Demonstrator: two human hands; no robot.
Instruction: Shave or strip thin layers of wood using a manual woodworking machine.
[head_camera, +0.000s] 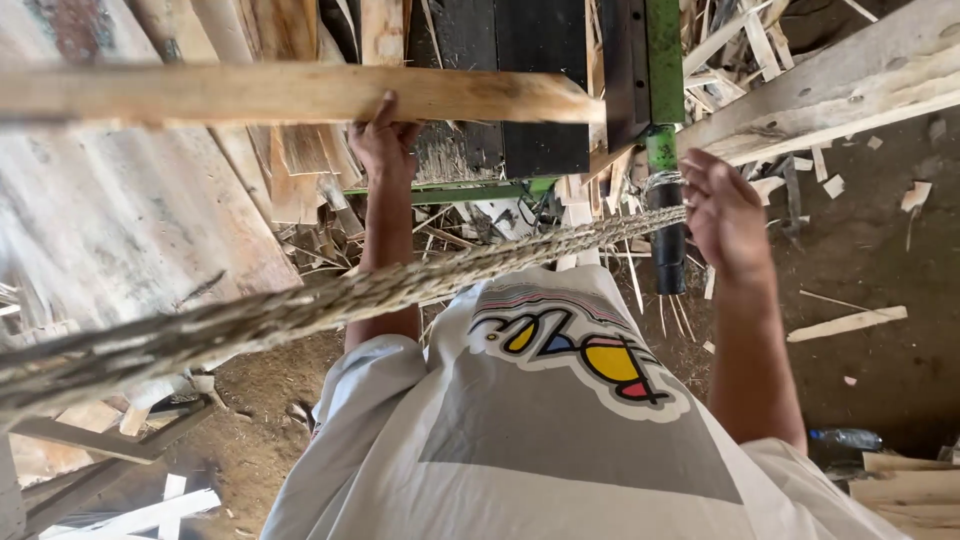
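My left hand (383, 140) grips a long pale wooden plank (300, 93) that runs from the left edge to a green and black machine (640, 70). My right hand (725, 212) is held up beside the machine's green lever with its black handle (668, 245), fingers apart and holding nothing. A thick braided rope (330, 300) stretches from the lower left up to the lever, crossing in front of my white printed shirt (540, 420).
Wood offcuts and splinters (740, 40) litter the dirt floor around the machine. A wide weathered beam (850, 80) crosses the upper right. Stacked boards (110, 220) lie on the left. A plastic bottle (845, 438) lies at the lower right.
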